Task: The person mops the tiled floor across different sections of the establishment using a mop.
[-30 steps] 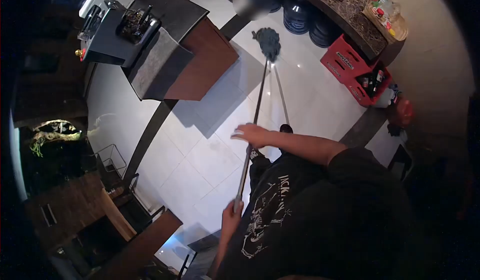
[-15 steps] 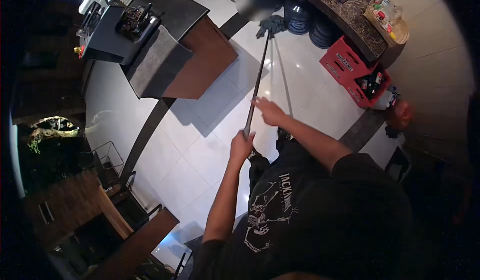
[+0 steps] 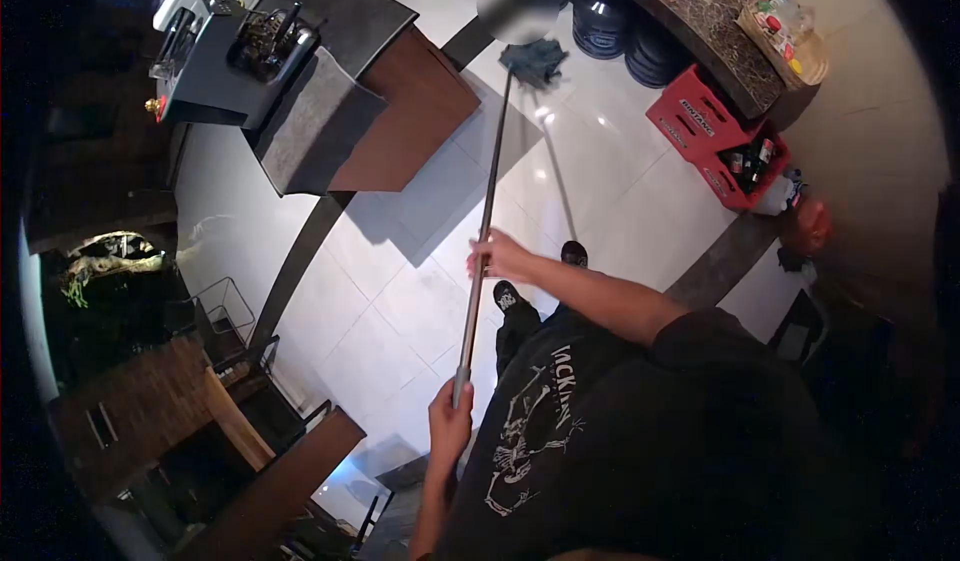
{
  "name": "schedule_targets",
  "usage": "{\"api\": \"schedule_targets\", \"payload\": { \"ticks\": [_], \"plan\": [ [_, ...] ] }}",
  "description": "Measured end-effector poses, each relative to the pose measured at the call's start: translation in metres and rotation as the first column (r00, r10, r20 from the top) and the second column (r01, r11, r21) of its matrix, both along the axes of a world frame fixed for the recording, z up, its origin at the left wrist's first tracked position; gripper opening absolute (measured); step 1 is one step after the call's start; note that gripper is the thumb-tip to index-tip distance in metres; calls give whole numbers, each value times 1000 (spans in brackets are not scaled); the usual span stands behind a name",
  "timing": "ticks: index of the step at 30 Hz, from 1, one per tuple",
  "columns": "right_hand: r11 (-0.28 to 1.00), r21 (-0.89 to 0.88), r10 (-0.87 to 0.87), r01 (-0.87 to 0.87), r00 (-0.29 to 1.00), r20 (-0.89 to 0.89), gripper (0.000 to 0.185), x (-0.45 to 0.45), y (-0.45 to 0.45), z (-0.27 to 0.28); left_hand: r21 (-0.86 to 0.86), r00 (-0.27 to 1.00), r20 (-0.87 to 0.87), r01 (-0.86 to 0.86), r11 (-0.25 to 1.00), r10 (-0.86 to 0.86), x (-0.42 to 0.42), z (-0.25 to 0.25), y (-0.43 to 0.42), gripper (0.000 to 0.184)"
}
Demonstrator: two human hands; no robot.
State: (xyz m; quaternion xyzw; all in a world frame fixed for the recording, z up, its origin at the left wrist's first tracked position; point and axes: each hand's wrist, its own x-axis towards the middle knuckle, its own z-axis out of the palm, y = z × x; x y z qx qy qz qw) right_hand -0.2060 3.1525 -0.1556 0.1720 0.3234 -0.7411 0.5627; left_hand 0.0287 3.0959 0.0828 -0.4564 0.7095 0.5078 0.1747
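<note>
A mop with a long, thin pole (image 3: 493, 176) slants across the tiled floor. Its dark grey cloth head (image 3: 535, 63) rests on the floor at the top of the view. My left hand (image 3: 450, 423) is closed round the grey grip at the near end of the pole. Further up, my right hand (image 3: 500, 257) wraps its fingers about the pole. My dark shoes (image 3: 507, 297) stand on the floor just right of the pole.
A counter with a brown side panel (image 3: 410, 121) carries a machine (image 3: 215, 66) at left. Large water bottles (image 3: 602, 26) stand under a marble-topped counter (image 3: 715, 36). Red crates (image 3: 690, 121), one with bottles, sit at right. A wooden table edge (image 3: 290, 481) juts in at lower left.
My left hand has drawn the pole's grip down and left toward my body. My right hand has moved lower and left, its fingers now closed round the pole. The mop head has shifted slightly.
</note>
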Motion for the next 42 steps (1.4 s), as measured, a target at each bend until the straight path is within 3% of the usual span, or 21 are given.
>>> {"api": "schedule_targets", "payload": {
  "ticks": [2, 6, 7, 9, 13, 16, 17, 18, 20, 22, 24, 26, 27, 28, 29, 30, 32, 34, 35, 39, 42],
  "plan": [
    [995, -54, 81, -80, 997, 14, 38, 13, -7, 4, -70, 1000, -17, -2, 998, 1, 11, 3, 3, 33],
    [955, 139, 268, -262, 963, -27, 69, 10, -1, -17, -46, 986, 0, 169, 985, -169, -22, -59, 0, 38],
    [951, 181, 266, -252, 962, -60, 66, 4, 2, -15, -322, 933, -128, 281, 904, -336, -48, -61, 17, 39],
    [959, 207, 214, -196, 974, -72, 68, -13, 21, -8, -166, 940, 48, 340, 926, -337, -89, -65, 33, 40],
    [959, 282, 52, -24, 994, -92, 83, -50, 43, 2, -276, 899, -55, 404, 872, -434, -139, -119, 47, 34],
    [977, 214, 36, -19, 997, -75, 82, -57, 46, -7, -384, 850, -45, 470, 795, -524, -175, -155, 34, 32],
    [964, 251, 102, -82, 992, -67, 81, -56, 43, -9, -431, 839, -146, 423, 797, -524, -183, -181, 23, 34],
    [970, 219, 129, -103, 986, -107, 84, -55, 40, -14, -441, 824, -71, 479, 759, -562, -200, -190, 14, 35],
    [928, 370, 119, -48, 978, -172, 66, -59, 30, -5, -405, 803, 30, 554, 728, -595, -228, -221, -5, 32],
    [977, 206, 78, -47, 987, -142, 33, -77, 28, -44, -378, 812, -150, 481, 791, -565, -248, -239, -8, 32],
    [990, -2, -140, 142, 979, 149, 23, -92, 27, -87, -512, 775, -40, 526, 679, -631, -261, -217, 16, 35],
    [947, 41, -321, 319, 943, 90, 25, -100, 45, -41, -501, 748, -35, 560, 660, -662, -238, -187, 47, 55],
    [946, 135, -317, 295, 930, 188, 24, -97, 54, -42, -314, 750, -1, 628, 712, -662, -233, -166, 61, 68],
    [932, 243, -284, 268, 958, 33, 24, -83, 73, -18, -352, 720, -72, 629, 693, -690, -217, -150, 75, 74],
    [947, 197, -260, 255, 966, 2, 21, -66, 98, -4, -266, 716, -100, 650, 712, -691, -205, -144, 86, 80],
    [944, 248, -240, 216, 968, 68, 19, -53, 124, 8, -191, 631, -204, 725, 662, -749, -198, -122, 92, 80],
    [920, 352, -202, 170, 978, 58, 18, -31, 181, 23, 75, 543, -145, 840, 538, -827, -195, -111, 95, 73],
    [843, 522, -105, 125, 992, -68, 29, -12, 224, 65, 222, 459, -177, 881, 419, -871, -197, -99, 88, 68],
    [809, 580, -50, 95, 994, -92, 38, -3, 245, 72, 216, 512, -192, 854, 473, -837, -205, -94, 82, 59],
    [688, 725, 215, 29, 946, -243, 46, 13, 291, 36, -321, 545, -18, 791, 521, -838, -208, -128, 59, 50],
    [662, 745, 278, 81, 896, -345, 42, -11, 267, 28, -310, 565, -34, 778, 546, -824, -223, -115, 48, 49]
  ]
}}
